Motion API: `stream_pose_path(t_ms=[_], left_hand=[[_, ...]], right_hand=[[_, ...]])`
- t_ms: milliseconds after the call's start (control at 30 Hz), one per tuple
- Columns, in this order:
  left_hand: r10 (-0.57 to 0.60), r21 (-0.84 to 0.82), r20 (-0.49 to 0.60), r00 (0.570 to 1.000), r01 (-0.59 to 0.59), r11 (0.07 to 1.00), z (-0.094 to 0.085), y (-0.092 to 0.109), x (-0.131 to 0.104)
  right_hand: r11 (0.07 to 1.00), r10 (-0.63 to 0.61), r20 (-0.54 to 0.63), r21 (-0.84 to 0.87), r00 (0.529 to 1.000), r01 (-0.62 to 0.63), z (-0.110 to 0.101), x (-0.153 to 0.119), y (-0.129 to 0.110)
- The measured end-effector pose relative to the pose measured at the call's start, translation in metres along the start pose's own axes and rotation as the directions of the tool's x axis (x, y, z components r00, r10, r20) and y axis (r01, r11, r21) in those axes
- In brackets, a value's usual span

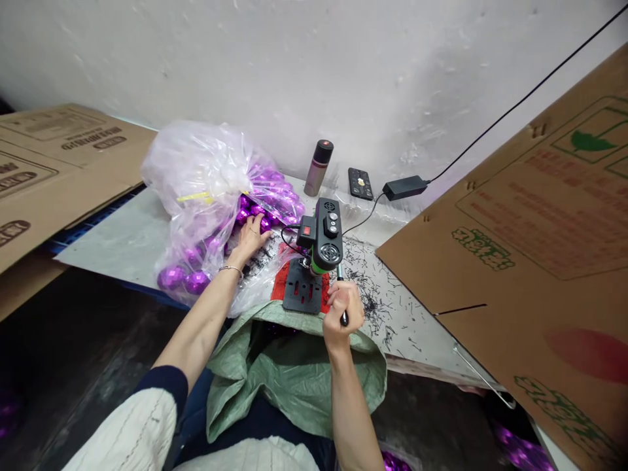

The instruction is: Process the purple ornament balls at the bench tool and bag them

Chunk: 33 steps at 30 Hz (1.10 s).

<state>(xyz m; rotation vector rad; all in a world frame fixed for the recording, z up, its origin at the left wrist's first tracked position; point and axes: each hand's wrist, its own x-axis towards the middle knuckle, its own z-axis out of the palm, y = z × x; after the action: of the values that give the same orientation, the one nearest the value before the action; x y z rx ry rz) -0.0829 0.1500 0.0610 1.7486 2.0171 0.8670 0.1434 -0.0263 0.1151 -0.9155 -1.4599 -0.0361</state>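
My left hand (pixel 251 237) reaches into the mouth of a clear plastic bag (pixel 184 157), fingers apart on the shiny purple balls (pixel 265 224) there. Whether a fingertip has hold of one ball, I cannot tell. My right hand (pixel 345 306) is wrapped round the black lever handle (pixel 344 319) of a small black bench press machine (pixel 328 229). The machine has a slotted base plate (pixel 303 288) and a red switch, and stands on a red patch of the table. Below it, a green woven sack (pixel 294 373) hangs with its mouth open across my lap.
Black scraps (pixel 370 297) litter the grey table (pixel 417 327). At the back stand a spray can (pixel 318 168), a phone (pixel 360 184) and a power adapter (pixel 405 188) with its cord. Cardboard boxes flank both sides, the right carton (pixel 530 261) close to the table.
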Motion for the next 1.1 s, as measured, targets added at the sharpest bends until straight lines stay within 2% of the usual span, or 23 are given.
stream_pose_path(t_ms=[100, 167, 233, 300, 367, 467, 533, 600, 700, 800, 933, 1100], left_hand=[[0.017, -0.032, -0.007, 1.000, -0.017, 0.999, 0.000, 0.000, -0.007], [-0.062, -0.088, -0.027, 0.998, 0.059, 0.994, -0.007, 0.001, -0.018], [-0.151, -0.250, -0.009, 0.988, 0.144, 0.957, -0.017, 0.002, -0.036], [-0.188, -0.497, 0.062, 0.980, 0.193, 0.846, -0.028, 0.004, -0.062], [-0.149, -0.703, 0.152, 0.977, 0.213, 0.679, -0.034, 0.007, -0.095], [-0.076, -0.819, 0.264, 0.962, 0.265, 0.510, -0.028, 0.017, -0.142], [-0.054, -0.823, 0.317, 0.947, 0.302, 0.481, -0.011, 0.023, -0.162], [-0.043, -0.810, 0.312, 0.949, 0.289, 0.511, 0.010, 0.027, -0.170], [-0.030, -0.777, 0.234, 0.972, 0.205, 0.596, 0.041, 0.027, -0.166], [0.002, -0.694, 0.162, 0.987, 0.112, 0.711, 0.059, 0.023, -0.158], [0.131, -0.523, 0.074, 0.989, -0.073, 0.849, 0.063, 0.020, -0.154], [0.351, -0.353, 0.032, 0.936, -0.318, 0.880, 0.058, 0.023, -0.154]], right_hand=[[1.000, -0.009, 0.007, 0.015, 1.000, 0.009, -0.001, 0.002, 0.000], [1.000, -0.011, 0.017, 0.024, 1.000, 0.010, -0.002, 0.004, -0.001], [1.000, 0.003, 0.031, 0.031, 1.000, -0.004, -0.004, 0.008, -0.002], [0.999, 0.026, 0.038, 0.045, 0.999, -0.028, -0.005, 0.013, -0.004], [0.997, 0.053, 0.038, 0.054, 0.998, -0.055, -0.005, 0.019, -0.007], [0.995, 0.092, 0.037, 0.033, 0.995, -0.093, -0.004, 0.029, -0.012], [0.994, 0.107, 0.042, 0.017, 0.993, -0.107, -0.004, 0.034, -0.015], [0.993, 0.112, 0.050, 0.016, 0.992, -0.113, -0.005, 0.037, -0.016], [0.992, 0.117, 0.071, 0.028, 0.991, -0.120, -0.007, 0.038, -0.017], [0.992, 0.119, 0.072, 0.037, 0.990, -0.122, -0.007, 0.036, -0.015], [0.992, 0.117, 0.065, 0.040, 0.991, -0.120, -0.007, 0.033, -0.014], [0.992, 0.110, 0.067, 0.048, 0.992, -0.113, -0.008, 0.028, -0.013]])
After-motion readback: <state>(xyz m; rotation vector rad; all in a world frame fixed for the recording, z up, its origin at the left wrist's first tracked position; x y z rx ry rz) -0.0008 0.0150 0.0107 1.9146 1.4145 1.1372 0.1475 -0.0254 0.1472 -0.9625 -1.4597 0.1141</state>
